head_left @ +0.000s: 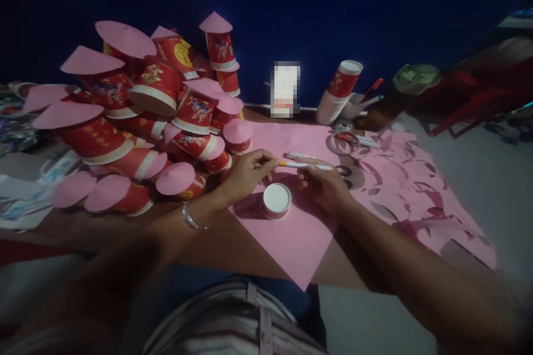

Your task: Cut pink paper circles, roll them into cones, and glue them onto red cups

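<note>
A white pen (303, 165) with an orange end lies level between my two hands. My right hand (323, 184) is closed around its white barrel. My left hand (251, 173), with a silver bracelet on the wrist, pinches at the orange end. Just below them a paper cup (277, 200) stands on a sheet of pink paper (302, 249), its white round face up. Behind the pen lies a second white pen (300, 155).
Red cups with pink paper cones (195, 110) are heaped at left. A stack of cups (339, 91), tape rolls (343, 144) and a pixelated upright object (285, 88) stand at the back. Cut pink paper (416, 188) covers the right side.
</note>
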The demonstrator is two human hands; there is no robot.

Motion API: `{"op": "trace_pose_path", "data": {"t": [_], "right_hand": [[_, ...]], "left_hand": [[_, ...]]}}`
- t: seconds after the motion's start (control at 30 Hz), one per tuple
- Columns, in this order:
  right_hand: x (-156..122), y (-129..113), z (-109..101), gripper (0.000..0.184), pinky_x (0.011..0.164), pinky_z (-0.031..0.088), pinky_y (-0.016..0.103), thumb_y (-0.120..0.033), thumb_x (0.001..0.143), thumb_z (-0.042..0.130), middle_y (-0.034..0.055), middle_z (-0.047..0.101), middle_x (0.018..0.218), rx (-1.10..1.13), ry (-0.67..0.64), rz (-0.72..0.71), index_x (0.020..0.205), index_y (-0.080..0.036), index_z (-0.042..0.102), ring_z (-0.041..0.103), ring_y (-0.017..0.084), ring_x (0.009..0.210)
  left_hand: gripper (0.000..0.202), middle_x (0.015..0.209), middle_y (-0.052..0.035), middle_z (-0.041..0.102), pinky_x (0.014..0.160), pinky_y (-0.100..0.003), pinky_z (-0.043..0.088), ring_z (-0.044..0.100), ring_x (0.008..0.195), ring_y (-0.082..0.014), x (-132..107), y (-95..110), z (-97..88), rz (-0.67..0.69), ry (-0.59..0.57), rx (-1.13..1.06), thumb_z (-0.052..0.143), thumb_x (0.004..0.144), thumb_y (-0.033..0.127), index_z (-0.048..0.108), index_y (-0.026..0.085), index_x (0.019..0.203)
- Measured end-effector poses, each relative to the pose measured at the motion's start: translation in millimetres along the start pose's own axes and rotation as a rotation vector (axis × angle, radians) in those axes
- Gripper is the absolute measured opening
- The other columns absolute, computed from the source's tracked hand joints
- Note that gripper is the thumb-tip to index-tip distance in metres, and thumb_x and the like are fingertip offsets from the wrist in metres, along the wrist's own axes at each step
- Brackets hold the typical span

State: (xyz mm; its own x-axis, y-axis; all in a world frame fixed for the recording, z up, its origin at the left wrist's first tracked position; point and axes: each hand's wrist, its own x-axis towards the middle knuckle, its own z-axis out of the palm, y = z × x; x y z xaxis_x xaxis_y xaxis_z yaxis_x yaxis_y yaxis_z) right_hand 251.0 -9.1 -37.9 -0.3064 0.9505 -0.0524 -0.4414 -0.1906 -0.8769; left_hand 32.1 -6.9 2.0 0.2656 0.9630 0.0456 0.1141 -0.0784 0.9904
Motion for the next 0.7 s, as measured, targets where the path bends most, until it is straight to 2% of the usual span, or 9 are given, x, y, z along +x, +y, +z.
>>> {"op": "trace_pose_path", "data": {"t": [0.17, 0.3, 0.37, 0.47, 0.57, 0.63, 0.7], "right_hand": [[0, 1, 5, 0.035, 0.059, 0.052, 0.027, -0.05, 0.077, 0.084, -0.0004, 0.068, 0.07, 0.005, 0.021, -0.04, 0.097, -0.021, 0.079, 0.058, 0.013, 0.06], [-1, 1, 10, 0.035, 0.062, 0.052, 0.025, -0.049, 0.081, 0.081, -0.0003, 0.069, 0.071, 0.018, -0.009, -0.043, 0.102, -0.02, 0.079, 0.06, 0.011, 0.061], [1, -1, 7, 0.033, 0.06, 0.052, 0.024, -0.047, 0.081, 0.082, -0.0002, 0.07, 0.071, 0.027, 0.021, -0.066, 0.1, -0.021, 0.079, 0.06, 0.012, 0.061], [6, -5, -4, 0.027, 0.055, 0.049, 0.022, -0.046, 0.081, 0.082, -0.0019, 0.069, 0.068, 0.063, 0.137, -0.138, 0.094, -0.023, 0.078, 0.059, 0.011, 0.059], [11, -6, -12, 0.024, 0.052, 0.047, 0.019, -0.042, 0.081, 0.082, -0.0018, 0.068, 0.066, 0.087, 0.148, -0.162, 0.092, -0.021, 0.077, 0.058, 0.009, 0.058], [12, -4, -13, 0.023, 0.055, 0.05, 0.019, -0.038, 0.081, 0.082, -0.0012, 0.069, 0.067, 0.106, 0.125, -0.146, 0.094, -0.02, 0.077, 0.06, 0.009, 0.059], [13, -2, -13, 0.023, 0.058, 0.052, 0.02, -0.035, 0.079, 0.083, -0.0007, 0.071, 0.07, 0.123, 0.127, -0.131, 0.095, -0.02, 0.077, 0.062, 0.01, 0.061]], "left_hand": [[0.02, 0.075, -0.0013, 0.068, 0.052, -0.022, 0.045, 0.06, 0.059, -0.0092, -5, -1, 2.2, -0.023, 0.042, 0.019, 0.068, 0.091, 0.037, 0.068, 0.018, 0.087], [0.028, 0.071, 0.0004, 0.064, 0.047, -0.02, 0.041, 0.055, 0.054, -0.0076, -12, -2, 3.2, -0.08, 0.101, -0.049, 0.074, 0.087, 0.045, 0.066, 0.018, 0.085], [0.035, 0.066, 0.0021, 0.059, 0.043, -0.019, 0.035, 0.048, 0.048, -0.006, -15, -1, -1.2, -0.115, 0.18, -0.09, 0.072, 0.087, 0.052, 0.065, 0.018, 0.082], [0.039, 0.064, 0.0038, 0.054, 0.04, -0.018, 0.031, 0.04, 0.045, -0.0047, -18, 1, -11.5, -0.095, 0.313, -0.086, 0.066, 0.091, 0.055, 0.064, 0.017, 0.082], [0.027, 0.069, 0.0023, 0.06, 0.049, -0.02, 0.041, 0.049, 0.052, -0.0074, -16, 1, -17.0, 0.005, 0.223, 0.112, 0.064, 0.094, 0.044, 0.067, 0.018, 0.089], [0.017, 0.083, -0.0014, 0.069, 0.062, -0.024, 0.05, 0.06, 0.067, -0.0114, -8, -2, -15.9, 0.125, 0.141, 0.323, 0.064, 0.095, 0.034, 0.071, 0.019, 0.096], [0.011, 0.098, -0.0044, 0.074, 0.078, -0.03, 0.054, 0.066, 0.084, -0.0156, 5, -10, -13.1, 0.223, 0.097, 0.548, 0.064, 0.095, 0.025, 0.073, 0.02, 0.098]]}}
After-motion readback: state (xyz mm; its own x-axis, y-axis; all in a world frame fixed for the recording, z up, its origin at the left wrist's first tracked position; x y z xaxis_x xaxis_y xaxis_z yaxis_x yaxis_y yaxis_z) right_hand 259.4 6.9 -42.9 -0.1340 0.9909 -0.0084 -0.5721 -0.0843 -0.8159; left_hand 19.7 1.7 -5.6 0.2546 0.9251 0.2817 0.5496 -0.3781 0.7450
